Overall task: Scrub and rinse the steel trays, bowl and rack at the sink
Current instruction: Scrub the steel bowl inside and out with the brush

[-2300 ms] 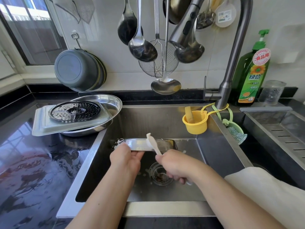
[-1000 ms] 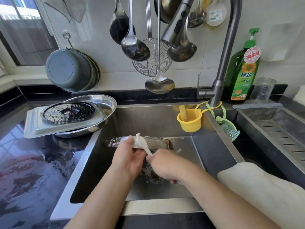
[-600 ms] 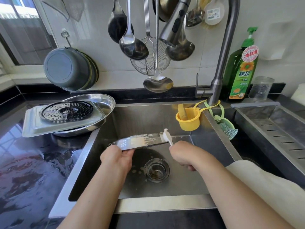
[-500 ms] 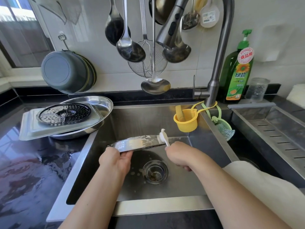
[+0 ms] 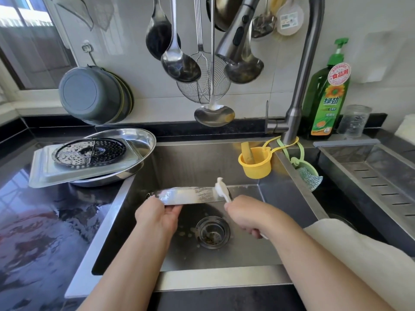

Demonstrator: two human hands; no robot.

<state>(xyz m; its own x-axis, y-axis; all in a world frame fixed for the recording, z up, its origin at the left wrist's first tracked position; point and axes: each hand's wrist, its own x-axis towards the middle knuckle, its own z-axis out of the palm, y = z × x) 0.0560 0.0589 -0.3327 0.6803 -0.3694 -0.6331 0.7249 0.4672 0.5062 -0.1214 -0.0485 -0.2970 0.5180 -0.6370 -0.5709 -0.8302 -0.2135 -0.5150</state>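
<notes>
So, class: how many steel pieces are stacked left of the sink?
3: the perforated rack on top, a rectangular tray under it, a round tray beneath; more may hide underneath.

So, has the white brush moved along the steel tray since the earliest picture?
Yes. The brush went from the tray's middle to its right end, closer to the yellow cup.

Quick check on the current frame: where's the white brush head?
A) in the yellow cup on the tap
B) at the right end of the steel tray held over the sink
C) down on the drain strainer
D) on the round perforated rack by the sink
B: the right hand holds the brush against the right end of the steel tray, which the left hand grips at its left end.
</notes>
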